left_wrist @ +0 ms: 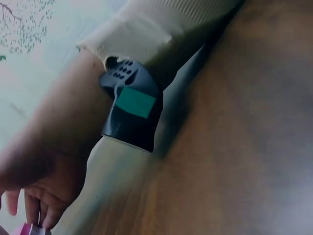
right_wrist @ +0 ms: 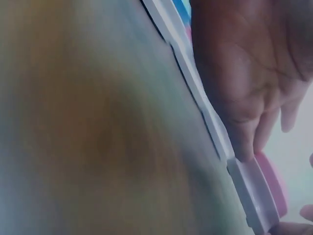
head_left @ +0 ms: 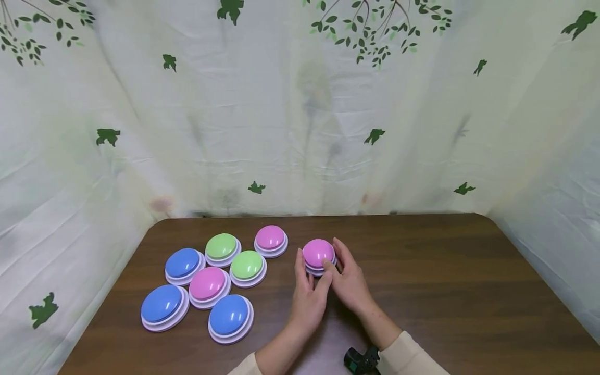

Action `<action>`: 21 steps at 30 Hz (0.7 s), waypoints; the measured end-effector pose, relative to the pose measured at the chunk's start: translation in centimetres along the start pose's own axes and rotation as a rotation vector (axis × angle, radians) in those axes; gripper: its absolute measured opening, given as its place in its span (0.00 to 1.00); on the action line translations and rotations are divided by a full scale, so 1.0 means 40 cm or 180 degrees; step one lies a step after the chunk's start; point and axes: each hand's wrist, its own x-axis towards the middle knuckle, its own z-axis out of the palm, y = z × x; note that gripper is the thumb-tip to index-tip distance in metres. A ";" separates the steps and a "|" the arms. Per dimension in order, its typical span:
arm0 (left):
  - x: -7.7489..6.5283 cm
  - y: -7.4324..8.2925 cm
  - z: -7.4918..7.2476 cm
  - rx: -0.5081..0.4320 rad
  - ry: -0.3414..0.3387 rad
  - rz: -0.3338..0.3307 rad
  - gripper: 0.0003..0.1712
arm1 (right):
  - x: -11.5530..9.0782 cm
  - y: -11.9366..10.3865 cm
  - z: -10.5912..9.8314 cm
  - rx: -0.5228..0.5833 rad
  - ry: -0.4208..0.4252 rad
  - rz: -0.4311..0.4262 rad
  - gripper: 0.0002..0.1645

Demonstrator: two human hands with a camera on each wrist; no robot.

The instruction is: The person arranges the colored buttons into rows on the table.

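A pink dome push button (head_left: 318, 253) with a white base sits on the table between my two hands. Its left side is held by my left hand (head_left: 310, 302), whose fingers run along the base. My right hand (head_left: 351, 284) grips it from the right, its thumb across the front. In the left wrist view the right hand (left_wrist: 51, 183) reaches to the pink button's edge (left_wrist: 33, 229). In the right wrist view the left hand (right_wrist: 244, 73) touches the pink button (right_wrist: 264, 188).
Left on the brown table (head_left: 445, 291) stand several similar buttons: blue (head_left: 228, 315), green (head_left: 247, 265) and pink (head_left: 270, 238). A black wrist device (head_left: 361, 361) is on the right arm. A pale curtain (head_left: 281, 104) with leaf prints hangs behind.
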 end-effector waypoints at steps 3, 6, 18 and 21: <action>0.032 -0.009 0.029 -0.0044 -0.0106 -0.0048 0.52 | 0.023 0.017 -0.028 0.0062 0.0083 0.0124 0.38; 0.058 -0.016 0.049 -0.0075 -0.0226 -0.0066 0.52 | 0.037 0.028 -0.051 0.0083 0.0164 0.0179 0.38; 0.131 -0.039 0.049 -0.0170 -0.0402 -0.0144 0.47 | 0.063 0.051 -0.079 -0.0009 0.0262 0.0260 0.38; 0.135 -0.042 0.050 -0.0162 -0.0440 -0.0175 0.47 | 0.065 0.056 -0.081 -0.0028 0.0285 0.0288 0.38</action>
